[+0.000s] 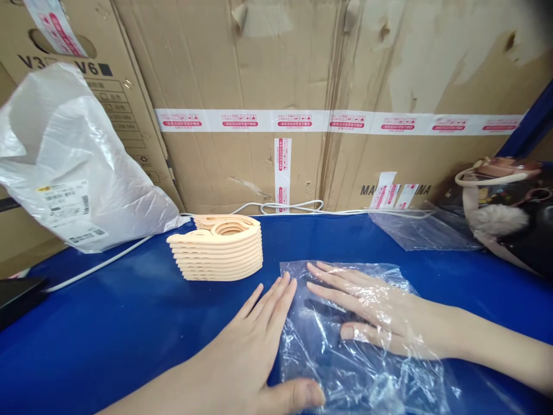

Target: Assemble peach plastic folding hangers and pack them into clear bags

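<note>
Clear plastic bag (317,351) spread on the bench (129,328), well forward of the back edge! Left hand (254,340) flat at its left side, right hand (389,311) flat amid the film, both grips apart; stacked peach hangers (220,256) sit nearer that edge.

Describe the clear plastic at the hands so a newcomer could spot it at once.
Find the blue tabletop before the big cardboard box. Right of the peach stack lies crinkled, see-through plastic, the left hand at its left edge and the right hand within its outline. Only this clear piece has hands at it; the other sheet lies farther back.
</note>
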Demonstrator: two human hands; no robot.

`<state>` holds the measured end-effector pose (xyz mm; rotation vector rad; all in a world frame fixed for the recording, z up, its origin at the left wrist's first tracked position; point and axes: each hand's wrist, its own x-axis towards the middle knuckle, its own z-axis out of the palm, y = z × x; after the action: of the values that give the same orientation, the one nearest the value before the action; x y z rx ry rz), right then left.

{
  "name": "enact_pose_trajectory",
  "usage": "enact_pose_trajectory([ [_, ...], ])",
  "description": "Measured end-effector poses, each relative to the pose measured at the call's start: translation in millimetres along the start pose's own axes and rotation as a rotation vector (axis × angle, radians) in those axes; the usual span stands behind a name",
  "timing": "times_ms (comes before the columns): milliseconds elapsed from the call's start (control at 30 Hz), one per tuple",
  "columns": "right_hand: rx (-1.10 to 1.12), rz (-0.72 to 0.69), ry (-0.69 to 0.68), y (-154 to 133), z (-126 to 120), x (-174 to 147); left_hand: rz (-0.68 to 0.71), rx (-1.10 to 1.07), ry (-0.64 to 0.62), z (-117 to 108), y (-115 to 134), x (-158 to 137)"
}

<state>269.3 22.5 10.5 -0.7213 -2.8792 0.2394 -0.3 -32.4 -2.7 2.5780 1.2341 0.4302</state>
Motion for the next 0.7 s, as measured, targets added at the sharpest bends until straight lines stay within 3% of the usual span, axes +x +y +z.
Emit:
enact_pose_trajectory([
  [200,0.073,0.045,-0.064,-3,-12,-4,-0.026,0.047,-0.067,-22,2,-2],
  [433,-0.016,0.242,-0.075,4,-7,-53,-0.106,0.167,-0.166,-30,5,-5],
  [533,-0.043,0.298,-0.048,8,2,-67,-0.099,0.190,-0.142,-29,5,-4],
  [700,-0.008,0.301,0.013,4,-2,-60,0.006,0.161,0.004,-35,10,-7],
])
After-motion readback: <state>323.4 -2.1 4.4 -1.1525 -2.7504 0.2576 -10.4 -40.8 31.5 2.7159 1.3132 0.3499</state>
